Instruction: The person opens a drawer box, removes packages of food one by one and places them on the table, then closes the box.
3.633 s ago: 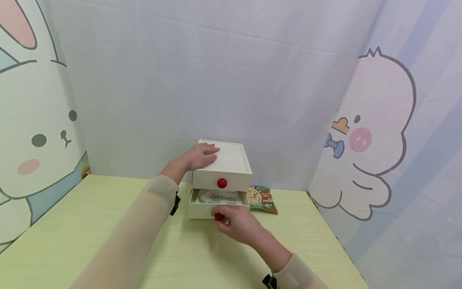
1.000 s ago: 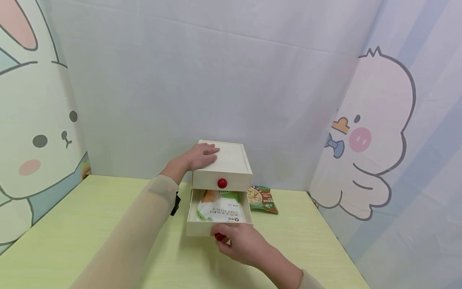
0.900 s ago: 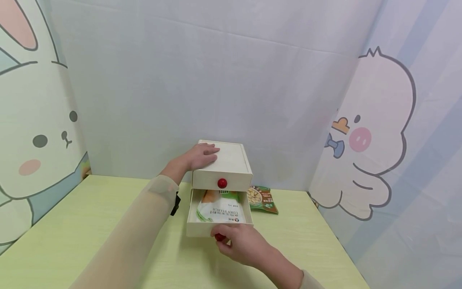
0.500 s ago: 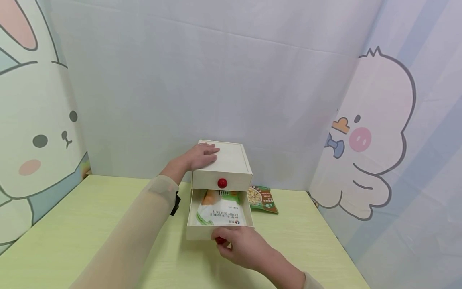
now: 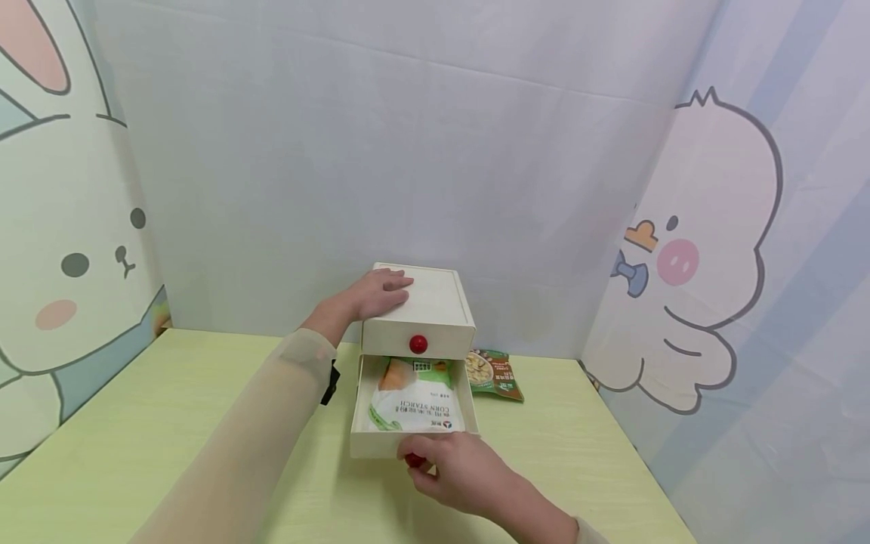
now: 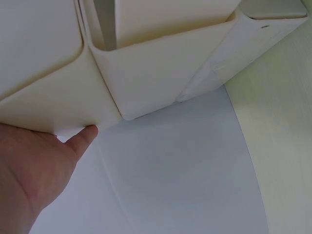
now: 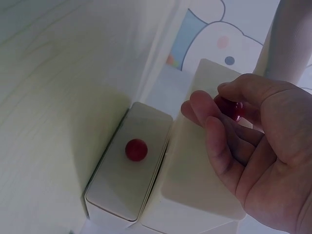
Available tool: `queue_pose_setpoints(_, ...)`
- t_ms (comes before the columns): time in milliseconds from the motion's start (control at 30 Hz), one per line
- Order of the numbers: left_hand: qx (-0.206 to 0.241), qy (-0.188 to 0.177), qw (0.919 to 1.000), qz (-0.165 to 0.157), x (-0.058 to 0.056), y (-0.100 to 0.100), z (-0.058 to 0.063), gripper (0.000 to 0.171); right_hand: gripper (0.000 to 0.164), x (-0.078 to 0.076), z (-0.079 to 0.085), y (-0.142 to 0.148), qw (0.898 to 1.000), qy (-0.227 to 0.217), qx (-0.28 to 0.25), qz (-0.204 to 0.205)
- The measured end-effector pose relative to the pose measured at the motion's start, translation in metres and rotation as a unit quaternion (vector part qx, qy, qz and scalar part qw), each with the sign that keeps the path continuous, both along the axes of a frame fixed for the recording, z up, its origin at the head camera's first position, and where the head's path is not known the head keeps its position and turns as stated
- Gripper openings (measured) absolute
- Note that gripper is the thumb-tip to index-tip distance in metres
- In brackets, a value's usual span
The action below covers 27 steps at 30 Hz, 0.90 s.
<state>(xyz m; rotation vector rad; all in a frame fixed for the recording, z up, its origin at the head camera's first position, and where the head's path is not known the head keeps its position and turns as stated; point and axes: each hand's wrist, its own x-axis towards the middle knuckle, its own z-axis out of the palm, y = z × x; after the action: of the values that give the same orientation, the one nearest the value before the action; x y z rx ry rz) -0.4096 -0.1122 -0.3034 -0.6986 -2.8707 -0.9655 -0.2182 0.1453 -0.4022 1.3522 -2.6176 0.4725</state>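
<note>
A white two-drawer box [image 5: 435, 291] stands against the back wall. My left hand [image 5: 381, 293] rests on its top with fingers outspread; in the left wrist view, only the thumb side of that hand [image 6: 39, 168] shows at the box's edge. The lower drawer [image 5: 363, 444] is pulled far out, and a white, green and orange bag of corn starch [image 5: 418, 404] lies flat in it. My right hand [image 5: 462, 472] pinches this drawer's round red knob [image 7: 236, 111] between thumb and fingers. The upper drawer, with its own red knob [image 5: 418, 344], is closed.
A brown and green food packet [image 5: 499, 374] lies on the table just right of the box. The pale yellow-green table [image 5: 224, 393] is bounded by a light cloth backdrop [image 5: 435, 151] with cartoon animals on both sides.
My right hand has drawn the lower drawer toward me, fast at first and slightly in the last second, baring more of the corn starch bag. My left hand stays on the box.
</note>
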Motion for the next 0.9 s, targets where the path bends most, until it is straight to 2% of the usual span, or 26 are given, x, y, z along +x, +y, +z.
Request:
queue_pose_setpoints(300, -0.004, 0.000, 1.0000, -0.001, -0.001, 0.000, 0.000, 0.059, 0.019, 0.004, -0.003, 0.001, 0.999, 0.030, -0.013, 0.019)
queue_pose_setpoints(667, -0.008, 0.000, 1.0000, 0.000, -0.003, 0.001, -0.001, 0.060, 0.017, 0.011, -0.003, 0.001, 1.000, 0.008, 0.004, 0.022)
queue_pose_setpoints(900, -0.009, -0.003, 1.0000, 0.000, -0.003, 0.000, -0.001, 0.059, 0.019, 0.014, -0.005, 0.001, 0.999, 0.022, 0.004, 0.030)
